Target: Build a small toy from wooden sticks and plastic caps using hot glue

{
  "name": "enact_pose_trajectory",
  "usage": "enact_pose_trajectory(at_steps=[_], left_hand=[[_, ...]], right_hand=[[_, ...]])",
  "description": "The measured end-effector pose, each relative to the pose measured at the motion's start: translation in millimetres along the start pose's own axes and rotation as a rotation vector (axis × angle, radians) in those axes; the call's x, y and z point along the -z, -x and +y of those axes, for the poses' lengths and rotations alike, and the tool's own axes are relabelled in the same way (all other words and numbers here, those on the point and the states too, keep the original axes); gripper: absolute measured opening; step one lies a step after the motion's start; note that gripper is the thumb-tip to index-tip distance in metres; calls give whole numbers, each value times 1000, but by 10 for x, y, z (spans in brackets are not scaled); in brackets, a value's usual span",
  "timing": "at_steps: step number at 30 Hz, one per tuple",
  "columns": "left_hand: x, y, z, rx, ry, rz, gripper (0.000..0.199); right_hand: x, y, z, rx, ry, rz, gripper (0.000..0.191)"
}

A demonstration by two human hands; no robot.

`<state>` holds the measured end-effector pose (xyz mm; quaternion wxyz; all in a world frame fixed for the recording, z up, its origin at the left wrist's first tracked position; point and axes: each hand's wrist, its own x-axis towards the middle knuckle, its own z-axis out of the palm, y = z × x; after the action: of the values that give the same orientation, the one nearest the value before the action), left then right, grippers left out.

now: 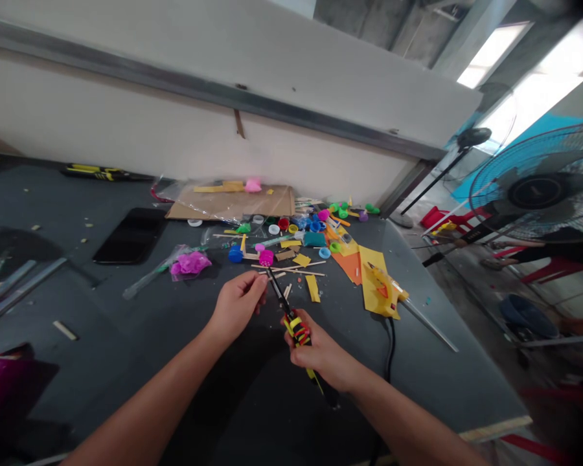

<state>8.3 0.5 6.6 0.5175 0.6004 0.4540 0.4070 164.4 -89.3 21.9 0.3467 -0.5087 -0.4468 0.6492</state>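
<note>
The right hand (320, 349) wraps around the handles of a pair of scissors (297, 330), its grip closed on them. The yellow, black and red handles are partly buried in the fingers, and their lower end pokes out below the hand, half lost in shadow. The thin black blades point up and away toward the left hand (238, 304), whose fingers are pressed together right beside them (whether they pinch something small there or only touch the metal, I cannot make out). The left forearm (170, 388) and right forearm (398, 421) angle in from the bottom edge, cut off by the frame. The hands are over the dark tabletop (102, 382), just short of thin wooden sticks (291, 268) and yellow paper scraps (313, 288). To the right, a yellow glue gun (383, 291) lies on a yellow paper sheet (372, 285), with bottle caps (282, 224) farther back
</note>
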Motion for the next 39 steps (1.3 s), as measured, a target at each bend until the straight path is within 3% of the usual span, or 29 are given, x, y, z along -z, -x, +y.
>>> enact_pose_trajectory(at_steps=[13, 39], left_hand=[[-1, 4, 67, 59, 6, 0, 30], [24, 1, 88, 50, 90, -68, 23]], right_hand=[[-13, -1, -17, -71, -113, -16, 44], [-6, 52, -97, -130, -183, -20, 49]])
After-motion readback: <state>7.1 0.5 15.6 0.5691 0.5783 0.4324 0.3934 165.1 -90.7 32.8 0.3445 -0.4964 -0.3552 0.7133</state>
